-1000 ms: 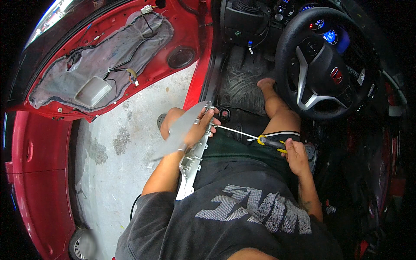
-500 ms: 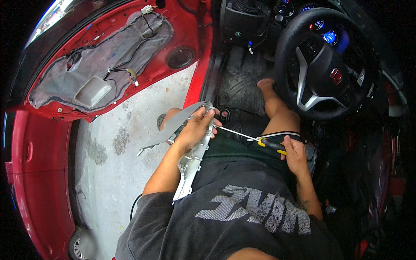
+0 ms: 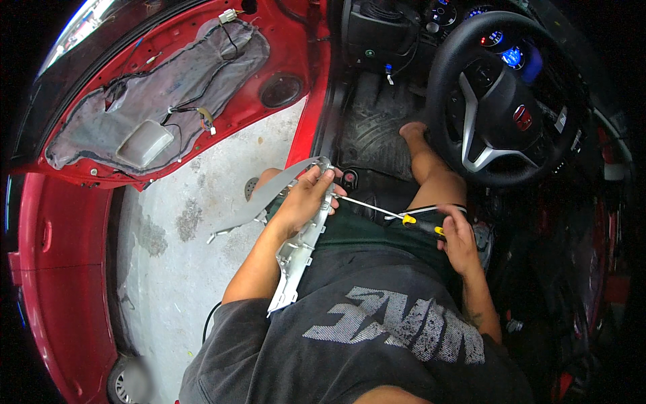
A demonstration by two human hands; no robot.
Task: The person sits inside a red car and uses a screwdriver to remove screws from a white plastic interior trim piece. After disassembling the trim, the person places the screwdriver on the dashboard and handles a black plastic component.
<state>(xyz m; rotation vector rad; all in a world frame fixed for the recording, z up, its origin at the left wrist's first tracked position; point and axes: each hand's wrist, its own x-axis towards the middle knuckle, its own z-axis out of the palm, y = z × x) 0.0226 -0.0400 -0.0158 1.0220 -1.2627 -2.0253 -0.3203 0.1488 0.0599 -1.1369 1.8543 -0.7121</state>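
Observation:
My left hand (image 3: 309,198) is closed around a grey and silver plastic trim piece (image 3: 293,259), which lies slanted over my lap and left forearm side. A smooth grey curved section (image 3: 272,195) of it sticks out to the left. A screwdriver (image 3: 424,225) with a black and yellow handle points left, its shaft reaching the trim piece beside my left fingers; the tip's exact seat is hidden. My right hand (image 3: 460,239) is at the handle's end, fingers loosely bent around it, the upper ones somewhat extended.
An open red car door (image 3: 286,57) without its inner panel stands at the upper left, loose wires and connectors (image 3: 205,120) hanging from it. The steering wheel (image 3: 436,101) is at the upper right. Below it lies a black floor mat (image 3: 380,121). Concrete ground (image 3: 168,209) shows at left.
My right hand has loosened and shifted its fingers on the screwdriver handle, which appears turned. My left hand and the trim piece have hardly moved.

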